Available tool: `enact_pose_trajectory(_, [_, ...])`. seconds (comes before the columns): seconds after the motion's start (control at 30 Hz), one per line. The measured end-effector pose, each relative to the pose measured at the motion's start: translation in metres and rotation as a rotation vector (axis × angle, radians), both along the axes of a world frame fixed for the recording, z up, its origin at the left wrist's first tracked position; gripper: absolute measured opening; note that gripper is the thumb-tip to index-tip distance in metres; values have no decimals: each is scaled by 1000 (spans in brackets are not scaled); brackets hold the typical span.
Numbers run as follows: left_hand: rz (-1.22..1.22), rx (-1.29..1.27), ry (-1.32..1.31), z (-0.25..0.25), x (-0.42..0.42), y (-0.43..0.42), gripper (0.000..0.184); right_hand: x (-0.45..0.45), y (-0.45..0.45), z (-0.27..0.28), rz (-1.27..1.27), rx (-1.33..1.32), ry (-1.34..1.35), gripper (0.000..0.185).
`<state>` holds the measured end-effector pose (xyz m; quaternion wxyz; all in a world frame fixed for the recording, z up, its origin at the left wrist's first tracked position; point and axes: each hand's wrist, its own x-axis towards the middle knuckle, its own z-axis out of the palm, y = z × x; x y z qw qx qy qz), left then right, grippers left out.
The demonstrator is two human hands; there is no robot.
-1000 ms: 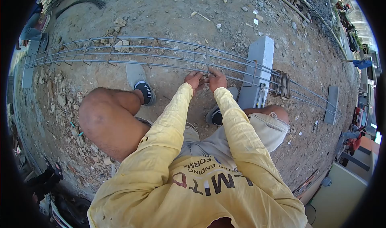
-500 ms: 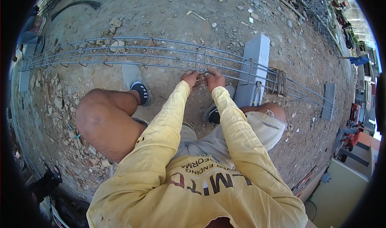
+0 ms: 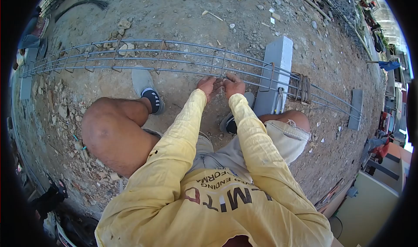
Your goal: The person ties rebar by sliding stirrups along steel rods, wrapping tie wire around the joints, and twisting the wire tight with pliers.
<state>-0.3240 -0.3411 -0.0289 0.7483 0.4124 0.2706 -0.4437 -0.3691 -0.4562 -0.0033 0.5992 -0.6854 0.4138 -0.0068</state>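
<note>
A long rebar cage (image 3: 183, 51) of thin steel bars with square wire stirrups runs across the ground in front of me. At its near bar, below one stirrup (image 3: 224, 60), both hands meet. My left hand (image 3: 208, 86) is closed, its fingertips pinched together by the bar; what they hold is too small to make out. Close beside it, my right hand (image 3: 234, 85) is closed at the stirrup's lower corner, with thumb and fingers curled around that joint. The fingers partly hide the joint.
A pale block (image 3: 278, 55) props up the cage on the right, with a pliers-like tool (image 3: 278, 100) against it. Bunched stirrups (image 3: 300, 89) sit farther right, before another block (image 3: 356, 110). A third support (image 3: 27, 88) stands far left. Rubble (image 3: 65, 112) litters the ground.
The stirrup by my hands now leans slightly more to the right at its top. Both hands have shifted only slightly and stay at the same joint.
</note>
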Motion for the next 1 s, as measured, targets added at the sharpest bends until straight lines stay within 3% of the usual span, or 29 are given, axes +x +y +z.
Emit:
enact_pose_trajectory(0.1, [-50, 46, -47, 15, -2, 0, 19, 0, 0, 10, -36, 112, -1, 34])
enact_pose_trajectory(0.2, [-63, -31, -40, 17, -3, 1, 21, -5, -11, -11, 122, -74, -52, 35])
enact_pose_trajectory(0.27, [-61, -72, -18, 16, -3, 1, 23, -8, -13, -10, 186, -261, 57, 35])
enact_pose_trajectory(0.4, [-55, -55, -7, 17, 1, -3, 29, -9, -5, 27, 279, -558, 155, 32])
enact_pose_trajectory(0.5, [-7, -130, 28, 14, 1, -5, 34, -8, -10, 15, 300, -578, 86, 28])
enact_pose_trajectory(0.7, [100, -261, 194, 3, 4, -12, 35, -8, -13, 7, 193, -329, 23, 24])
enact_pose_trajectory(1.0, [173, -303, 273, -13, 8, -15, 21, 13, -14, 49, 359, -532, 266, 21])
